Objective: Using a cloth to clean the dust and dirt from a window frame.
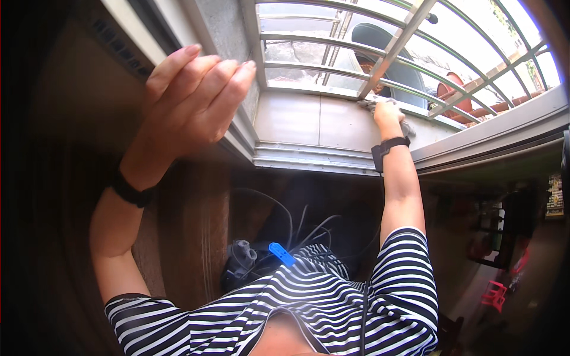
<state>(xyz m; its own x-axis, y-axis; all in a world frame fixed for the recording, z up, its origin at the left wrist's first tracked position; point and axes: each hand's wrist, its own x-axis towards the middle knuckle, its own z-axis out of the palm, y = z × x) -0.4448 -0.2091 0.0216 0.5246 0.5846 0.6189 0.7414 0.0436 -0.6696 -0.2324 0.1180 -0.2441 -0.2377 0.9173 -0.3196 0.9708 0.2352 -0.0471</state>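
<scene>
Right hand (387, 113) reaches out across the tiled window sill (309, 118), fingers closed on a grey cloth (375, 105) pressed where the sill meets the foot of the metal grille (380, 56). Left hand (193, 98) rests flat against the window frame (240, 127), fingers extended, holding nothing. Near tiles appear clean and dry; judged part done, with the far edge, right stretch and grille bars outstanding

The left hand (193, 98) is reaching up, fingers straight and together, palm flat. The right arm is stretching far forward, its hand (387, 113) curling closed, knuckles up.
</scene>
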